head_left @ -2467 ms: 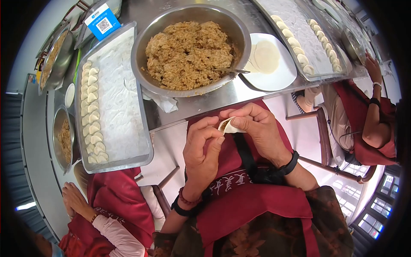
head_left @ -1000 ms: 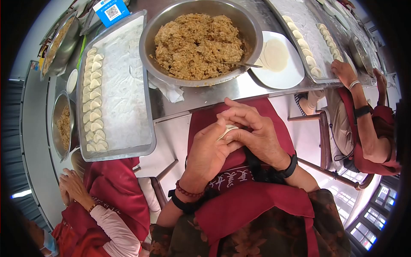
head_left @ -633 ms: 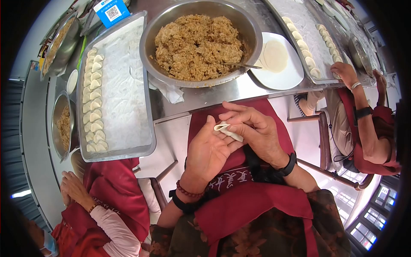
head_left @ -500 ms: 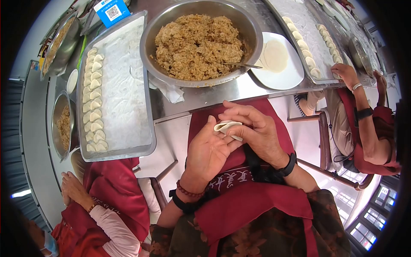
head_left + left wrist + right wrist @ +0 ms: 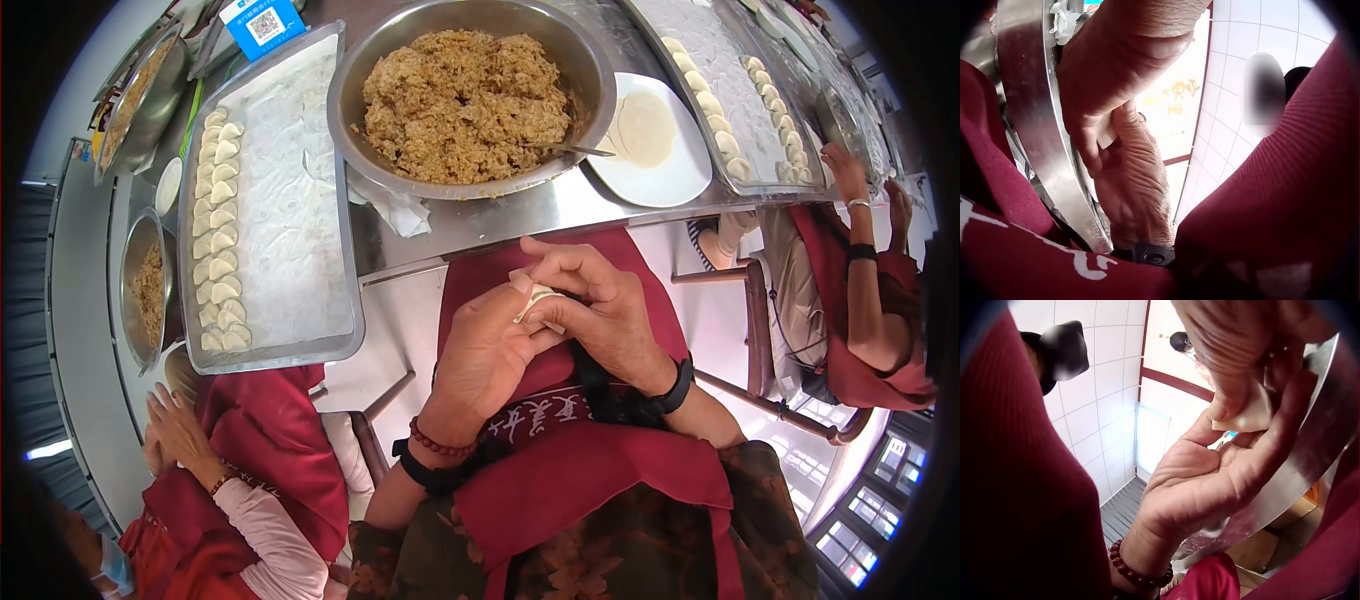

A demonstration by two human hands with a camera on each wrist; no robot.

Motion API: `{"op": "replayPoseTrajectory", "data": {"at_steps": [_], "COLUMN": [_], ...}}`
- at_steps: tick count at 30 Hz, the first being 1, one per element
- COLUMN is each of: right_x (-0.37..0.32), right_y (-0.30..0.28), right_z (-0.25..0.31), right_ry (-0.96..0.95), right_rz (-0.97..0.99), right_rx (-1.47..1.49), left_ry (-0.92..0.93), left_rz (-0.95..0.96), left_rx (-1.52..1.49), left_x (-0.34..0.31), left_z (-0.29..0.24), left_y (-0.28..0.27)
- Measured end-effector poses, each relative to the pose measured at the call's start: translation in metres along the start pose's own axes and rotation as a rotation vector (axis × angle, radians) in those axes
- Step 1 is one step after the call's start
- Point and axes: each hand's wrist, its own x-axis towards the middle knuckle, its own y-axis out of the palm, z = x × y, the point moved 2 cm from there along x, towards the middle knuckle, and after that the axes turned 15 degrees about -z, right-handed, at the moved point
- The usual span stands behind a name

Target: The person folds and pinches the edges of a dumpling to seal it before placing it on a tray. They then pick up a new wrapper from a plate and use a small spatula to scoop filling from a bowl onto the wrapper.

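Note:
In the head view, a pale folded dumpling [image 5: 541,296] is held between my two hands in front of the apron, mostly covered by fingers. My right hand [image 5: 605,308] pinches it between thumb and index finger. The left hand [image 5: 487,345] cups it from the other side, its thumb over the near end and its fingers beneath. A strip of white dough [image 5: 1250,414] shows between the hands in the right wrist view. From the left wrist, only a small bit of the dumpling [image 5: 1105,132] appears behind the left fingers.
A steel bowl [image 5: 345,130] of brown filling, with a metal utensil [image 5: 570,150], stands ahead. Right of it, a white plate [image 5: 690,178] bears round wrappers [image 5: 645,130]. A tray [image 5: 290,200] at left holds rows of dumplings. People sit on both sides.
The dumpling's visible filling is now hidden. Half a second ago it lay on my opened left fingers; my left thumb has since come over it. The person at right has drawn a hand off the tray.

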Motion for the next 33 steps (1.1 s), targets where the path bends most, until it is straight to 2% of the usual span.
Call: {"op": "replayPoseTrajectory", "data": {"at_steps": [5, 11, 14, 17, 20, 23, 29, 33], "right_x": [-0.001, 0.002, 0.001, 0.003, 0.001, 0.002, 0.003, 0.001], "right_y": [0.002, -0.002, 0.001, 0.001, 0.003, 0.002, -0.001, 0.003], "right_z": [0.002, -0.007, -0.014, -0.007, 0.000, -0.007, -0.006, -0.001], "right_ry": [0.062, -0.181, -0.062, 0.006, 0.201, 0.052, -0.115, 0.005], "right_rz": [-0.007, 0.078, -0.024, -0.015, -0.054, 0.017, 0.054, 0.014], "right_rx": [-0.016, -0.009, 0.139, 0.125, 0.233, 0.117, 0.000, 0.051], "left_ry": [0.005, -0.068, -0.083, -0.089, -0.077, -0.063, -0.015, 0.012], "left_rz": [-0.020, -0.014, -0.007, -0.015, 0.004, 0.014, 0.039, 0.036], "left_rx": [0.044, -0.091, -0.112, -0.131, -0.121, -0.087, -0.008, 0.055], "left_x": [0.001, 0.001, 0.001, 0.001, 0.002, 0.001, 0.000, 0.000], "left_z": [0.002, -0.002, -0.001, 0.000, 0.002, 0.002, 0.003, 0.004], "left_y": [-0.003, 0.007, 0.006, 0.006, 0.003, 0.003, 0.005, 0.002]}}
